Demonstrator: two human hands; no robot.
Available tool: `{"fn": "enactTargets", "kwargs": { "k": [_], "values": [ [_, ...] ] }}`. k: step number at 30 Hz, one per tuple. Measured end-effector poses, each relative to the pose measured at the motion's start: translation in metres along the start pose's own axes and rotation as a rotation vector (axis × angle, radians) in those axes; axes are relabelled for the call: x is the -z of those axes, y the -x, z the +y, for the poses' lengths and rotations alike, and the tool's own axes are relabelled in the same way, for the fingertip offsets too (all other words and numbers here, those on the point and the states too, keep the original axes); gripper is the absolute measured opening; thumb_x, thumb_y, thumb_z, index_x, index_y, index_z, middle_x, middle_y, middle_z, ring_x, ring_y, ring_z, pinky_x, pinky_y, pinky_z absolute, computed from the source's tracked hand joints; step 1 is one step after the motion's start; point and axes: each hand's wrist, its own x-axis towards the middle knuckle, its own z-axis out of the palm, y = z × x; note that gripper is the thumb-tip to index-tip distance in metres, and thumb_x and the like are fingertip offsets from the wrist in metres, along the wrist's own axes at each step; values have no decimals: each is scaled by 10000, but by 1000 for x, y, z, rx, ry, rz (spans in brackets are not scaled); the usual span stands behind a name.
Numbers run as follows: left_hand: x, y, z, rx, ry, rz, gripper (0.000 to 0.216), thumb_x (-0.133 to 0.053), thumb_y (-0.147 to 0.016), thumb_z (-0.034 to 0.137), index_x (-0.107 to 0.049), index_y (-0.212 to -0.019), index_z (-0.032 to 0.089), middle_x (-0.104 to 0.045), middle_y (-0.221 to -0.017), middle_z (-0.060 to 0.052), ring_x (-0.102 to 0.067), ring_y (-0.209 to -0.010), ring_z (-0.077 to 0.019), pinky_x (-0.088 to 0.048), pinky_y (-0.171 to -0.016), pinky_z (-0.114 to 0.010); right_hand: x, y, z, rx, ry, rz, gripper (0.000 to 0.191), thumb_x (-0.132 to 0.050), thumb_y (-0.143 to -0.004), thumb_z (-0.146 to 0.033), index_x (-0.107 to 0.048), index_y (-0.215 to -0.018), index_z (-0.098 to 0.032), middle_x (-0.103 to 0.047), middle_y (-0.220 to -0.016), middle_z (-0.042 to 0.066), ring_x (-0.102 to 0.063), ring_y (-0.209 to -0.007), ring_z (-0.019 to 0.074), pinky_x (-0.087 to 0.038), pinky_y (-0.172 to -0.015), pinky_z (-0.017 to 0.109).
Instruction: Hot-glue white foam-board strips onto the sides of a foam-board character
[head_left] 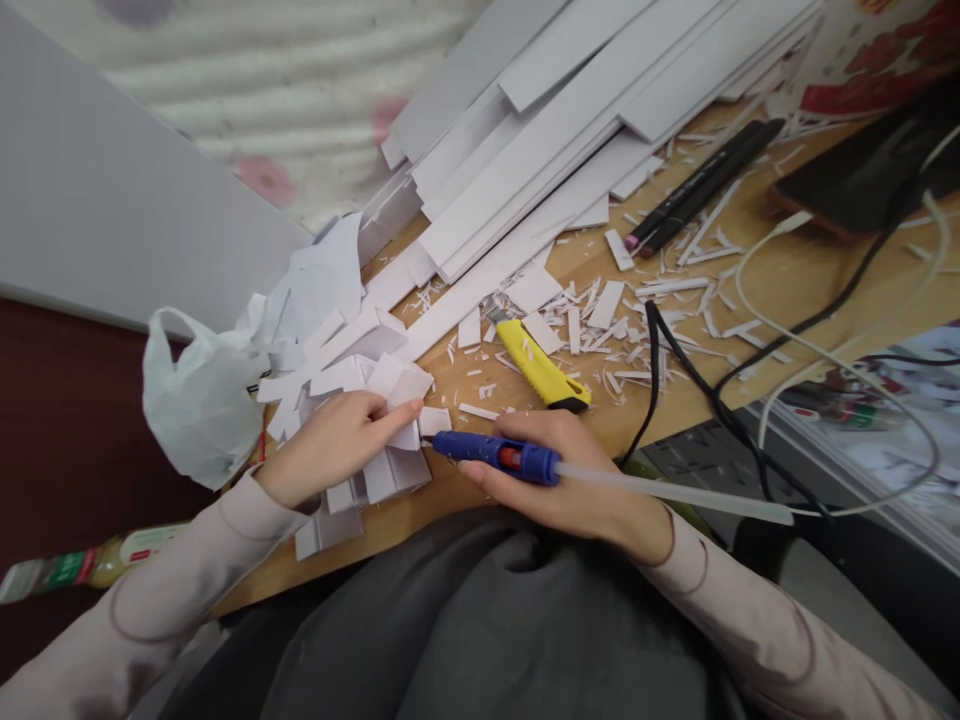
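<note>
My right hand (574,480) is wrapped round a blue hot glue gun (480,450), with a long translucent glue stick (675,487) poking out of its back end. The gun's nozzle points left and meets or nearly meets a small white piece (435,421) at the edge of a cluster of folded white board pieces (397,472). My left hand (337,440) grips this cluster from above, its thumb stretched along the top towards the nozzle; the other fingers are mostly hidden. Above the gun lies a yellow utility knife (536,362), its blade end pointing up and left.
Long white board strips (540,170) are stacked at the back. White offcuts (600,310) litter the wooden table (667,405). Two black markers (705,190) and tangled cables (720,395) lie right. At left are a white plastic bag (199,400) and a bottle (97,562).
</note>
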Motion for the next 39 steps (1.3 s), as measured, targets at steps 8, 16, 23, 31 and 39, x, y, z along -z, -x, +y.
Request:
{"fn": "enactTargets", "kwargs": {
  "k": [8,16,23,31,39],
  "values": [
    [0,0,-3,-25,20,-15,574,-369,-854,712,-493,-589,218,-552,-627,-7,-544,-673,-202,-354,-652,-326,1,-1,-1,-55,70,-47,434,-595,-865,-565,-580,-640,-194,-517,-558,-31,-442,-523,98,-277,-522,260],
    [-2,3,-3,-32,11,2,533,-353,-873,661,-426,-576,225,-516,-618,-8,-507,-657,-195,-333,-645,-330,1,-2,-2,-56,119,-18,480,-592,-852,-594,-492,-594,-201,-474,-538,-36,-408,-511,97,-247,-526,276],
    [-3,1,-3,-34,-6,-15,537,-320,-876,661,-468,-600,224,-578,-651,-30,-538,-680,-214,-340,-657,-340,2,-3,1,-59,151,8,500,-569,-865,-617,-478,-596,-206,-477,-553,-35,-401,-519,105,-240,-533,297],
    [-5,2,-6,-56,0,6,520,-317,-891,638,-477,-621,223,-594,-682,-33,-551,-705,-217,-349,-670,-339,-1,-7,0,-62,159,14,502,-581,-861,-613,-433,-588,-218,-482,-547,-16,-409,-516,122,-250,-534,317],
    [-4,3,-3,-60,8,15,519,-319,-901,625,-470,-611,223,-579,-666,-26,-549,-698,-216,-351,-667,-342,-6,-11,-1,-55,178,65,516,-579,-860,-626,-423,-596,-211,-457,-550,-28,-402,-509,101,-235,-543,291]
  ]
}}
